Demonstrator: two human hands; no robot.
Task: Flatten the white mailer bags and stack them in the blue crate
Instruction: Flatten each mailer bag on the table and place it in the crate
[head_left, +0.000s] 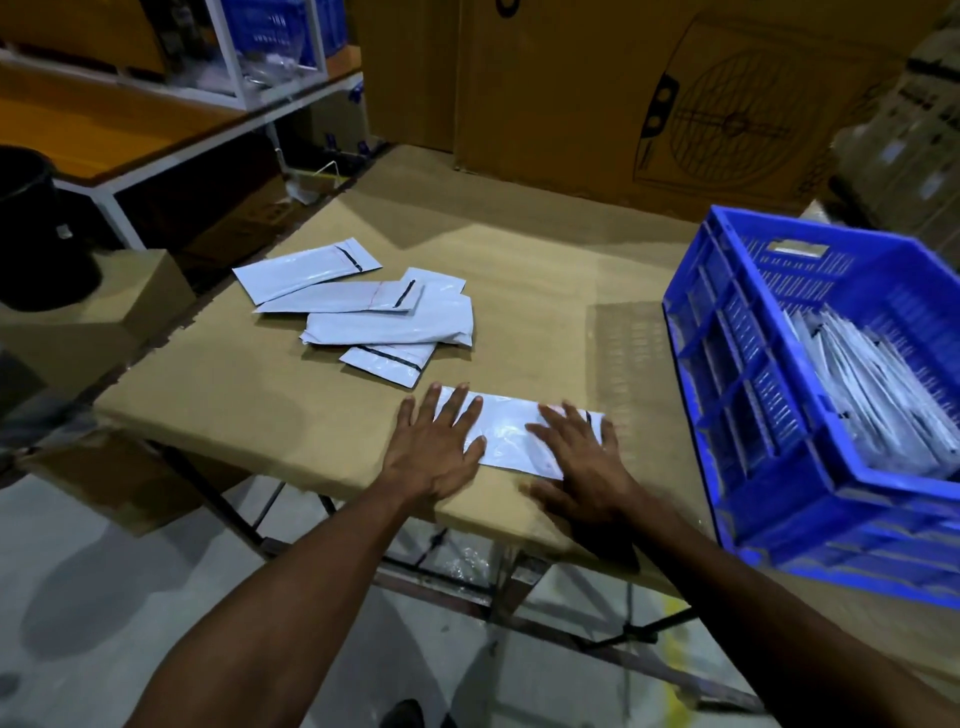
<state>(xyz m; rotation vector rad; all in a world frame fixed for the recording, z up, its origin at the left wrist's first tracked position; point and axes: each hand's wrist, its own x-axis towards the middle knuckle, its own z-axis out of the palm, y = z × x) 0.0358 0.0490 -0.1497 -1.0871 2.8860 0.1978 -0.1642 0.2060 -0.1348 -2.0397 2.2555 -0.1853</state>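
Two hands (511, 449) flat on one mailer (511, 431)

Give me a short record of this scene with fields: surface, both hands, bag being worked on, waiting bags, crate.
surface: brown table
left hand: flat, fingers spread, pressing the bag
right hand: flat, pressing the same bag
bag: white, lying near the table's front edge
waiting bags: loose overlapping pile farther back
crate: blue, to the right, already holding white bags
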